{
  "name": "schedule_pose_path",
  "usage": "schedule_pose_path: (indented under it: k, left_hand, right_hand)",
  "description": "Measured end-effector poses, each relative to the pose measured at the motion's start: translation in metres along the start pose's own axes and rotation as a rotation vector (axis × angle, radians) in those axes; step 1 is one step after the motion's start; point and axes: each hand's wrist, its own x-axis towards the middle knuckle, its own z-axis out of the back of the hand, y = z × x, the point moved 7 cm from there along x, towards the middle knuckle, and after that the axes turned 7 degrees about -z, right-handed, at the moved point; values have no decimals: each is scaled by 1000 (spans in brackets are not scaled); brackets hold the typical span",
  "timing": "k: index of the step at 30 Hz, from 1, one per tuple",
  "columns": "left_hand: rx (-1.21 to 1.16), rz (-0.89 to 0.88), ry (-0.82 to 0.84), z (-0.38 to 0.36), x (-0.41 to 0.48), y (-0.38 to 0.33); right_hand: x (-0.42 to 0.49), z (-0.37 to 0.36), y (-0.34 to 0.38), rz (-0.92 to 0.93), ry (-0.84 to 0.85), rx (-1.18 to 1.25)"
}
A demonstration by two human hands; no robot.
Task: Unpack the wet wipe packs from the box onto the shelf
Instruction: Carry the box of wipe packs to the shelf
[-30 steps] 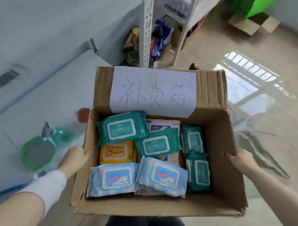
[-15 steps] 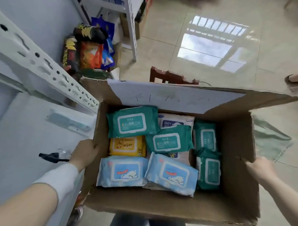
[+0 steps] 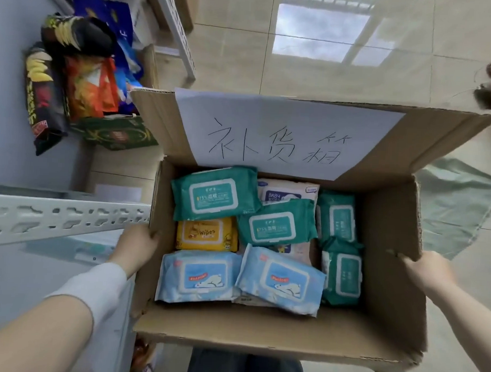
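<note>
**Box still full, both hands on its walls**

The wet wipe packs lay flat inside the cardboard box [image 3: 395, 276], none lifted out yet. From where I watched I counted four green packs — one at the box's 11 o'clock corner [image 3: 214, 194], one near the centre [image 3: 276, 222], two stacked along the 3 o'clock wall [image 3: 338, 246] — plus a yellow pack [image 3: 207, 233] at 9 o'clock, two pale blue packs [image 3: 199, 276] across the 6 o'clock side, and a white baby-wipes pack [image 3: 287, 192] partly buried at 12. Most long axes ran from 9 to 3; the two by the right wall ran from 12 to 6.

My left hand [image 3: 136, 248] was closed over the left wall, my right hand [image 3: 425, 271] over the right wall — both held the box, neither a pack. The yellow and left blue packs sat just inside the left hand's grip, so I judged that hand the nearer one for a first pick.

The shelf [image 3: 38, 275] lay at 9 o'clock, its perforated rail [image 3: 65, 217] touching the box's left wall. A handwritten paper label [image 3: 280, 134] covered the far flap.
</note>
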Motion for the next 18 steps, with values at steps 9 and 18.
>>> schedule_pose_path:
  k: [9, 18]
  left_hand:
    - [39, -17, -13, 0, 35, 2]
    - [65, 20, -65, -18, 54, 8]
  right_hand:
    - [5, -33, 11, -42, 18, 0]
    - [23, -55, 26, -36, 9, 22]
